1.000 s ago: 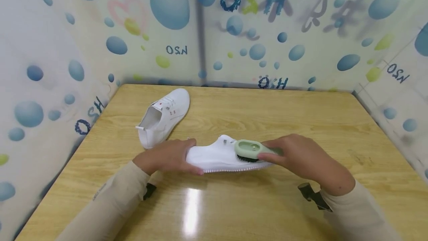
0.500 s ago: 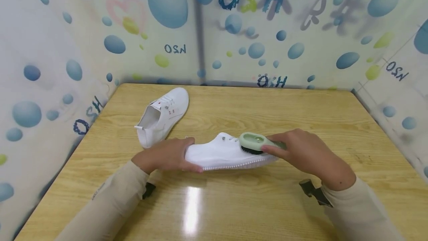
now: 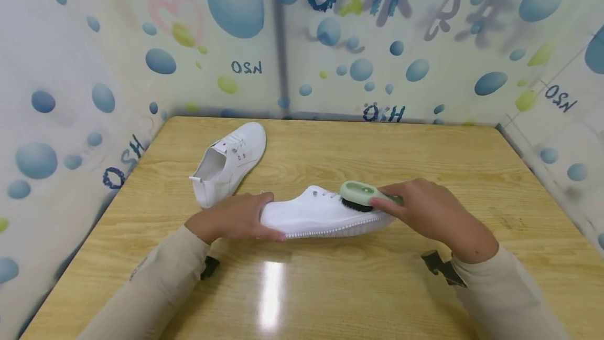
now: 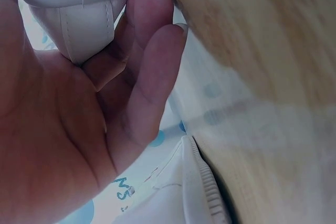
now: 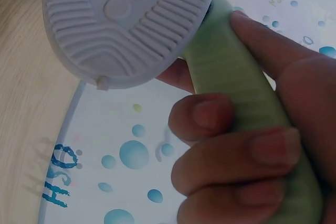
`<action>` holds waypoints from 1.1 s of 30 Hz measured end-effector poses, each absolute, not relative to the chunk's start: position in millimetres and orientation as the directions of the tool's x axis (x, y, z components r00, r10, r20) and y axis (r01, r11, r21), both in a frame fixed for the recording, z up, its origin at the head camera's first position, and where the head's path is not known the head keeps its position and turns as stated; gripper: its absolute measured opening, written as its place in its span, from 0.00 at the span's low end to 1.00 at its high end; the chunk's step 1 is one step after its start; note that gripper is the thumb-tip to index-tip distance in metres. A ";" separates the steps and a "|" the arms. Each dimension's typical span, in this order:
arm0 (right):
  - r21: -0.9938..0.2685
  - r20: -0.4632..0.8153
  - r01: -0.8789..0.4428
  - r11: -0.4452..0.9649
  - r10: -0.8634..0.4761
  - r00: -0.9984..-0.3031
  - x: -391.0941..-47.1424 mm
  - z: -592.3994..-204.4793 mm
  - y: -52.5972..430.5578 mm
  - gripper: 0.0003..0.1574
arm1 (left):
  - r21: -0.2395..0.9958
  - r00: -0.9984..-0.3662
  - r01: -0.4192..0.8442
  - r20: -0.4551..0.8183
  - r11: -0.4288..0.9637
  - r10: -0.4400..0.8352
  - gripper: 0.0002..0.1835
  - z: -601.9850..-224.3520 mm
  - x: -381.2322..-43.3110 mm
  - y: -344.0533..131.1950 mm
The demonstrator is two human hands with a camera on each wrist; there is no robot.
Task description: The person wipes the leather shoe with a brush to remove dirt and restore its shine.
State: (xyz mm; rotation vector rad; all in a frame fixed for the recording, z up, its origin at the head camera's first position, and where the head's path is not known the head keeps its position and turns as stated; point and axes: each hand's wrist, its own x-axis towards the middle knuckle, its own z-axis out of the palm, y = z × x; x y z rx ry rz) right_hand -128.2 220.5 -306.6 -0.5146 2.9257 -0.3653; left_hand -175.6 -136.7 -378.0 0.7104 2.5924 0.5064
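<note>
A white sneaker [image 3: 302, 216] is held by its heel in my left hand [image 3: 238, 218], tilted so part of its sole shows. In the left wrist view, the fingers curl round the shoe's heel [image 4: 86, 27]. My right hand [image 3: 431, 214] grips the handle of a pale green brush [image 3: 360, 192], whose dark bristles touch the shoe's upper near the toe. From the right wrist, the fingers wrap the green handle [image 5: 236, 87] beside the ridged toe end of the sole [image 5: 131, 35]. Another white sneaker [image 3: 231, 161] stands beyond my left hand, upright on the table.
The wooden table [image 3: 401, 151] runs back to a wall [image 3: 302, 41] patterned with blue and green dots. Side walls [image 3: 52, 135] rise at left and right. Dark straps [image 3: 443, 269] hang at the sleeves.
The brush and right hand have shifted slightly up and towards the toe. The held sneaker has tilted, so more of its sole shows. My left hand keeps its grip.
</note>
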 end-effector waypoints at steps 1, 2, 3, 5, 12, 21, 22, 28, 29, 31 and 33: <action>-0.261 -0.107 -0.313 0.913 -0.349 -0.931 -128.4 -306.5 220.5 0.32 | 0.440 -0.790 0.399 -0.281 0.805 0.545 0.41 -377.8 -175.7 -136.7; -0.260 -0.111 -0.309 0.915 -0.346 -0.932 -128.8 -306.5 220.5 0.32 | 0.440 -0.790 0.399 -0.280 0.805 0.545 0.40 -377.6 -175.8 -136.6; -0.257 -0.116 -0.305 0.917 -0.343 -0.932 -129.2 -306.4 220.5 0.33 | 0.439 -0.790 0.399 -0.280 0.805 0.545 0.40 -378.1 -176.1 -136.6; -0.251 -0.121 -0.300 0.921 -0.337 -0.934 -129.9 -306.4 220.6 0.33 | 0.436 -0.791 0.398 -0.284 0.807 0.543 0.40 -378.2 -176.5 -136.5; -0.245 -0.115 -0.292 0.924 -0.327 -0.938 -134.3 -307.9 222.8 0.31 | 0.445 -0.792 0.386 -0.290 0.808 0.538 0.43 -375.0 -177.5 -137.1; -0.228 -0.167 -0.250 0.941 -0.291 -0.942 -137.5 -307.4 226.7 0.30 | 0.441 -0.789 0.394 -0.289 0.807 0.543 0.43 -376.1 -177.3 -137.5; -0.228 -0.166 -0.252 0.941 -0.292 -0.942 -137.5 -307.7 226.7 0.31 | 0.440 -0.789 0.394 -0.289 0.807 0.542 0.42 -376.1 -177.1 -137.5; -0.274 -0.125 -0.310 0.911 -0.353 -0.927 -135.1 -310.8 221.4 0.32 | 0.443 -0.787 0.397 -0.286 0.804 0.546 0.40 -376.4 -176.6 -137.5; -0.274 -0.117 -0.318 0.908 -0.359 -0.926 -134.5 -311.1 220.7 0.31 | 0.445 -0.787 0.397 -0.285 0.803 0.547 0.40 -376.6 -176.6 -137.5; -0.263 -0.099 -0.325 0.908 -0.361 -0.927 -133.4 -311.4 219.7 0.30 | 0.447 -0.786 0.398 -0.284 0.801 0.549 0.40 -376.9 -176.8 -137.7; -0.245 -0.087 -0.325 0.913 -0.354 -0.931 -132.7 -311.4 219.6 0.29 | 0.450 -0.786 0.398 -0.283 0.799 0.551 0.40 -377.2 -176.8 -137.9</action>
